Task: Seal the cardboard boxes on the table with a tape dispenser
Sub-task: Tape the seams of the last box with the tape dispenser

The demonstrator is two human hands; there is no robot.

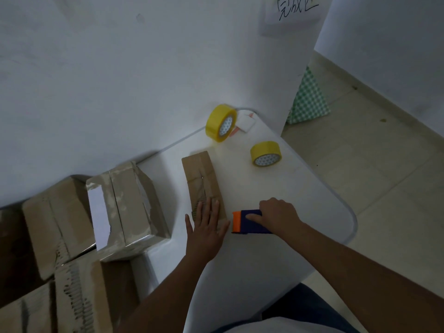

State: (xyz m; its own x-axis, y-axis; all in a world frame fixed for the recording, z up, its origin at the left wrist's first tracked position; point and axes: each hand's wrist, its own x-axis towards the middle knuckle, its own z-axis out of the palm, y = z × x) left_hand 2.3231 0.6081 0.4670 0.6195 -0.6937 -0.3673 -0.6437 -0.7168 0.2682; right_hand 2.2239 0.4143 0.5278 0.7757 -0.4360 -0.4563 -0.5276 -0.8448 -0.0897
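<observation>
Makeshift packing station: stacked cardboard boxes [60,224], tape rolls [221,123], handwritten wall sign [292,13].

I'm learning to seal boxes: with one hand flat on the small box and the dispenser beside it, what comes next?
Probably lift the tape dispenser onto the near end of the small box: the right hand grips it on the table just beside the box, while the left hand presses the box flat.

The right hand [276,216] covers most of the tape dispenser [248,222], so no roll shows. The paper sign [292,13] and cardboard boxes [60,280] get cut off at the edges.
</observation>
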